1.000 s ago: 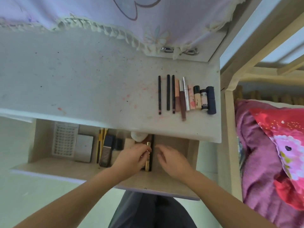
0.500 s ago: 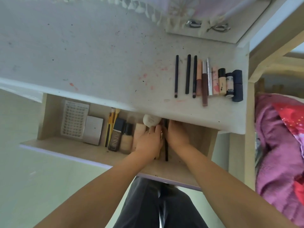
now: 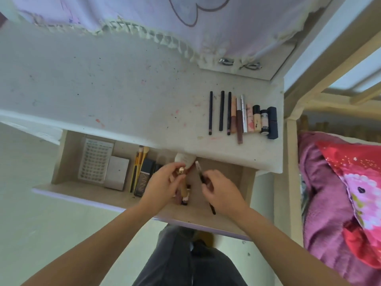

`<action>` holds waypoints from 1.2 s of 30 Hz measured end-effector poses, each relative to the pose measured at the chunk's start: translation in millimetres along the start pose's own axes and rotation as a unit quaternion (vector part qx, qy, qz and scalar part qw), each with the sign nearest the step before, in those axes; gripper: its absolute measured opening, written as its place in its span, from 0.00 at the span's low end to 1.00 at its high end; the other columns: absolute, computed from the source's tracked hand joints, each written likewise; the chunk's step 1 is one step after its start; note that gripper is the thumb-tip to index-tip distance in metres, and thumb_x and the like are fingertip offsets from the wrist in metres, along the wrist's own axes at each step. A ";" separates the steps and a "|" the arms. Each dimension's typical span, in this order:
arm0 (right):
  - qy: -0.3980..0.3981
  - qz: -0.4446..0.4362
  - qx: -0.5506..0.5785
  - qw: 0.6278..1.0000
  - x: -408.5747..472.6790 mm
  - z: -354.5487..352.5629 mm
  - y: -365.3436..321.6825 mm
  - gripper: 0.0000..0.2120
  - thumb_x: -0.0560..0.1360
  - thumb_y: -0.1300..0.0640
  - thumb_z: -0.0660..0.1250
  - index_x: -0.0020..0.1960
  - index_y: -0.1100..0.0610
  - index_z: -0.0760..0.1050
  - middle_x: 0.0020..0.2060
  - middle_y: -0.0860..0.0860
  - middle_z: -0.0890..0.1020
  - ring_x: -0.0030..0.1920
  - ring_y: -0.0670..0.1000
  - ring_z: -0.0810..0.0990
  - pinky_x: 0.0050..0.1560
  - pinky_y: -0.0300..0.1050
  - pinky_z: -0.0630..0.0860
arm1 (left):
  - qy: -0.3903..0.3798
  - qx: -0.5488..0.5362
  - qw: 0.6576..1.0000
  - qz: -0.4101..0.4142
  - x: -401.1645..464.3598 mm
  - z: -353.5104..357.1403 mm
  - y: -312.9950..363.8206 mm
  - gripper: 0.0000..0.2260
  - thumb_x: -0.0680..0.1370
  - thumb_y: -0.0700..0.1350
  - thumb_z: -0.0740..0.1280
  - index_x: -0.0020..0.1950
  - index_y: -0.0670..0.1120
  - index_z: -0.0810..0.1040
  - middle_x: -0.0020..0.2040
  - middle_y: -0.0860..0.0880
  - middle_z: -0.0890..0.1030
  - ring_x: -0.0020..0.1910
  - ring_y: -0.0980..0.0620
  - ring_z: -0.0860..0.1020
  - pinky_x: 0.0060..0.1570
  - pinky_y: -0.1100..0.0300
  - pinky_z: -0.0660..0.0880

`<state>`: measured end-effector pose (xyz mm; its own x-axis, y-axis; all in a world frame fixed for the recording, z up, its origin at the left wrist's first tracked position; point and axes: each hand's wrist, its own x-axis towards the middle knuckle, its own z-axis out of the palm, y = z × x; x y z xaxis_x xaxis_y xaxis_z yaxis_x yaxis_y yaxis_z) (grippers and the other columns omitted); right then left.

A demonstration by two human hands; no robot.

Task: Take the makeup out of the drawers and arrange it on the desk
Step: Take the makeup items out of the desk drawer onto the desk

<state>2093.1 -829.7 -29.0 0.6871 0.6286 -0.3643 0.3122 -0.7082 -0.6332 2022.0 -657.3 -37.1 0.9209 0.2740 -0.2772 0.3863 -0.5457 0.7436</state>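
While both hands grip items over the drawer [image 3: 246, 182], the right hand [image 3: 221, 193] pinches a black pencil [image 3: 203, 180] pointing eleven o'clock, and the left hand [image 3: 162, 186] clasps a gold-capped tube [image 3: 181, 172].

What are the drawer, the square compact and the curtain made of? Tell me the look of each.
Drawer: looks like pale laminated board, matte, with a faint wood-grain tone and a lilac front edge.
Square compact: probably plastic or metal, a silvery-grey lid with a dull sheen.
Curtain: thin lilac fabric, soft folds, with a cream tasselled trim.
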 end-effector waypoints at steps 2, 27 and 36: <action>0.053 -0.029 0.038 0.997 2.4 -32.9 -24.2 0.06 0.79 0.55 0.61 0.55 0.53 0.71 0.44 0.47 0.74 0.42 0.47 0.75 0.43 0.40 0.73 | 0.050 -0.029 0.997 0.046 12.4 -32.6 22.7 0.15 0.78 0.43 0.66 0.64 0.51 0.75 0.50 0.57 0.78 0.46 0.59 0.76 0.49 0.66 0.73; 0.348 0.059 -0.218 0.910 147.4 -104.9 -40.9 0.12 0.77 0.61 0.61 0.58 0.59 0.77 0.43 0.55 0.83 0.43 0.57 0.81 0.37 0.47 0.75 | -0.054 0.006 0.997 0.048 221.6 -42.8 89.1 0.13 0.79 0.46 0.61 0.62 0.46 0.73 0.53 0.44 0.77 0.48 0.47 0.78 0.54 0.57 0.74; 0.003 0.106 -0.079 0.991 28.2 28.8 -18.3 0.15 0.81 0.53 0.53 0.64 0.49 0.72 0.55 0.49 0.81 0.52 0.51 0.80 0.50 0.44 0.75 | -0.182 0.044 0.978 0.091 44.3 -50.1 7.9 0.06 0.80 0.44 0.59 0.53 0.51 0.75 0.46 0.53 0.79 0.43 0.57 0.78 0.48 0.57 0.78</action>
<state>2087.9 -789.7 -47.4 0.7517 0.4592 -0.4733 0.2594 -0.8658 -0.4280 2063.2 -609.8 -13.0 0.9264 -0.1246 -0.3554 0.2027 -0.6304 0.7493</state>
